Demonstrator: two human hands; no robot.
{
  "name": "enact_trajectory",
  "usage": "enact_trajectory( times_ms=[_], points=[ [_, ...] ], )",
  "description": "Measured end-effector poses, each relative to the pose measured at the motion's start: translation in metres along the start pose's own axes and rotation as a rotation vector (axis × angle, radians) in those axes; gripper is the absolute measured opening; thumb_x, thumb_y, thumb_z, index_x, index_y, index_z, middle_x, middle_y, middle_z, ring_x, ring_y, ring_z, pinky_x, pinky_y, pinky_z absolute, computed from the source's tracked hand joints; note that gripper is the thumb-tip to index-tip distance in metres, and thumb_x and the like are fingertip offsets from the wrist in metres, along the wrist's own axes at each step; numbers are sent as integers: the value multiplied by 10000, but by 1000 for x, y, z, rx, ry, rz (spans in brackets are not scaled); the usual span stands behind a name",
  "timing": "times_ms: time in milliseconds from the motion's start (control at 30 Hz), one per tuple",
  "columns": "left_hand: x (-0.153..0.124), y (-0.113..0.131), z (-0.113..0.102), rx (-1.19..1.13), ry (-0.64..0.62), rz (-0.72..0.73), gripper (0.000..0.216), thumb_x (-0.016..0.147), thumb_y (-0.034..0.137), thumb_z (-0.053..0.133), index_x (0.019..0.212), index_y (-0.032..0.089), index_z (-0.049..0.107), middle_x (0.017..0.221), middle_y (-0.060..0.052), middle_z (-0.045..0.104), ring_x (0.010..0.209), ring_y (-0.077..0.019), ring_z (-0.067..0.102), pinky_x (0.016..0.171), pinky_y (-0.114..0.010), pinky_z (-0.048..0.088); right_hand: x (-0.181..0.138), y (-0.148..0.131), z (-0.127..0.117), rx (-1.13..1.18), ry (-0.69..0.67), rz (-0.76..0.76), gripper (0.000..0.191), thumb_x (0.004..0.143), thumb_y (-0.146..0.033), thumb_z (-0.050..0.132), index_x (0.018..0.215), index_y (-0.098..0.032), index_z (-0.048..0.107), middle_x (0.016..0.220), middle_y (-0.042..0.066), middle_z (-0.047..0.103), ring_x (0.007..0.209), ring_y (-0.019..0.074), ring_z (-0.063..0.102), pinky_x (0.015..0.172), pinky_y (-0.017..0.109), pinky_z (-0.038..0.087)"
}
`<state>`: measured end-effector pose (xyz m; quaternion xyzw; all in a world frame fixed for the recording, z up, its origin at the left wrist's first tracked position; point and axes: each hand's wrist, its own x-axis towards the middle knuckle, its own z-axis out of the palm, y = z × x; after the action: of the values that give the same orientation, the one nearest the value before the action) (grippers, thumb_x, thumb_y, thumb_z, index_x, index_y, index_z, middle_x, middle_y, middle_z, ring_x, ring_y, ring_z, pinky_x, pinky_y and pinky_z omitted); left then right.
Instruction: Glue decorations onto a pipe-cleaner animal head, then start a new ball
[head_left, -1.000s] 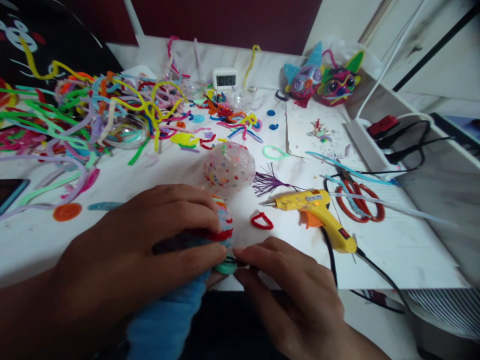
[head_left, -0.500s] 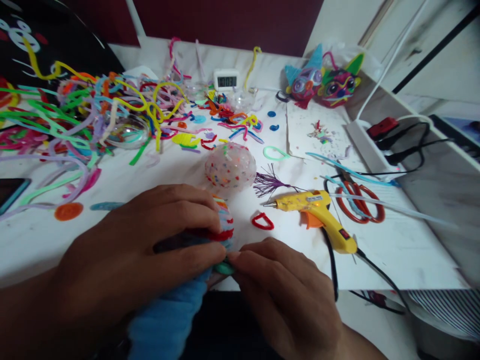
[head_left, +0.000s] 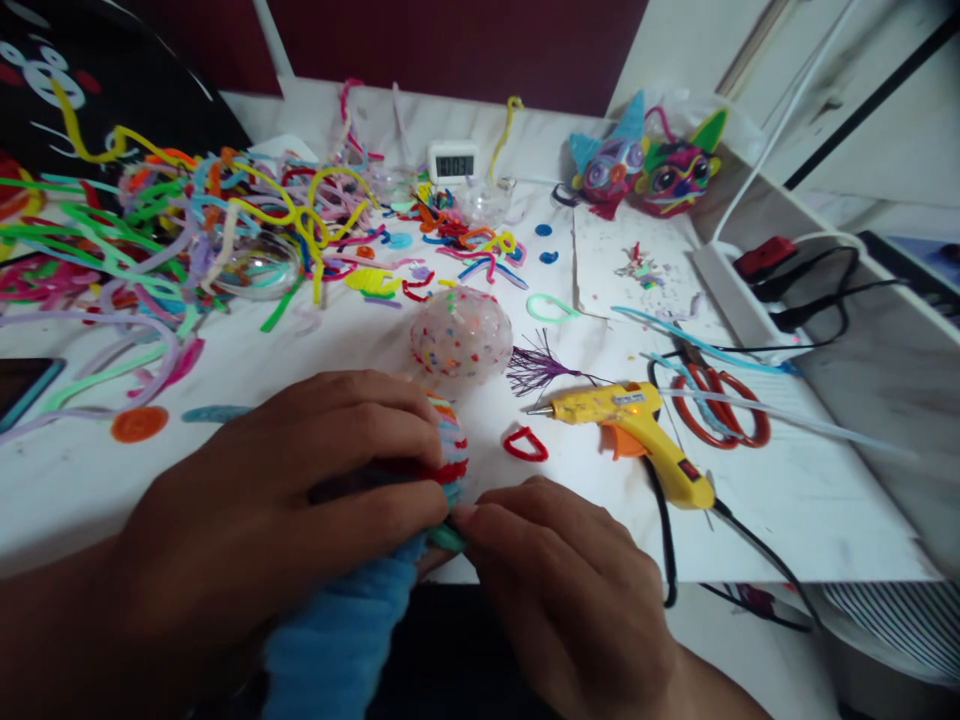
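My left hand [head_left: 300,480] is closed over a fuzzy pipe-cleaner craft piece [head_left: 334,640]. Its long ridged blue part points down toward me, and striped red, orange and pale blue rows show past my fingertips. On the near side of the stripes, my right hand [head_left: 570,590] pinches a small green fuzzy piece [head_left: 447,538] against the craft. Most of the craft's upper part is hidden under my left hand. Just beyond lies a clear ball with coloured specks [head_left: 461,335]. A red bent pipe-cleaner loop [head_left: 526,444] rests to the right.
To the right lie a yellow glue gun [head_left: 637,410], orange-handled scissors [head_left: 721,405] and a power strip [head_left: 739,300]. Tangled pipe cleaners [head_left: 300,215] fill the back left. A digital clock [head_left: 453,162] and two decorated animal heads [head_left: 679,175] stand at the back. A phone [head_left: 26,390] sits far left.
Both hands keep nearly the same grip. My left fingertips have drawn back very slightly, and the blue part has shifted a little to the right.
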<state>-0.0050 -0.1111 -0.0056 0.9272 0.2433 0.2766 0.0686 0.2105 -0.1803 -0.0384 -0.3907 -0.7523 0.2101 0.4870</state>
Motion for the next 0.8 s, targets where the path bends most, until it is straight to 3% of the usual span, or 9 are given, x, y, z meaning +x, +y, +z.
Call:
enact_trajectory(
  times_ms=[200, 333, 467, 633, 800],
  points=[
    [-1, 1, 1, -32, -20, -194, 243, 986, 287, 457, 1107, 369, 651, 1148, 82, 682, 1171, -132, 588, 1083, -281, 480, -1, 4, 1, 4, 19, -49, 239, 877, -4, 607, 1095, -67, 684, 934, 106, 741, 802, 172, 668, 686, 288, 555],
    [-3, -2, 6, -5, 69, -125, 277, 971, 288, 477, 1119, 410, 677, 1147, 103, 700, 1126, -145, 629, 1056, -282, 507, 0, 2, 1, -23, 28, -23, 232, 886, -31, 633, 1112, -71, 669, 928, 88, 744, 808, 162, 667, 697, 278, 554],
    [-1, 0, 5, -10, 21, -216, 213, 994, 362, 481, 1100, 372, 665, 1180, 94, 681, 1128, -125, 623, 1052, -245, 502, 0, 1, 2, -36, 41, -9, 243, 898, -39, 625, 1136, -79, 653, 926, 76, 747, 817, 159, 677, 712, 278, 555],
    [-1, 0, 0, 29, 20, -17, 293, 1027, 291, 373, 1082, 364, 651, 1186, 83, 666, 1245, -109, 558, 1113, -262, 448, 0, 4, 4, -15, 60, -35, 262, 892, -21, 608, 1144, -78, 653, 932, 77, 740, 803, 159, 661, 692, 282, 550],
    [1, -2, 2, 8, 59, 34, 291, 993, 272, 370, 1072, 327, 645, 1172, 49, 665, 1228, -141, 567, 1091, -308, 480, 2, 5, 4, -2, 26, -61, 249, 888, -1, 587, 1121, -41, 665, 878, 90, 722, 750, 156, 630, 641, 288, 536]
  ],
)
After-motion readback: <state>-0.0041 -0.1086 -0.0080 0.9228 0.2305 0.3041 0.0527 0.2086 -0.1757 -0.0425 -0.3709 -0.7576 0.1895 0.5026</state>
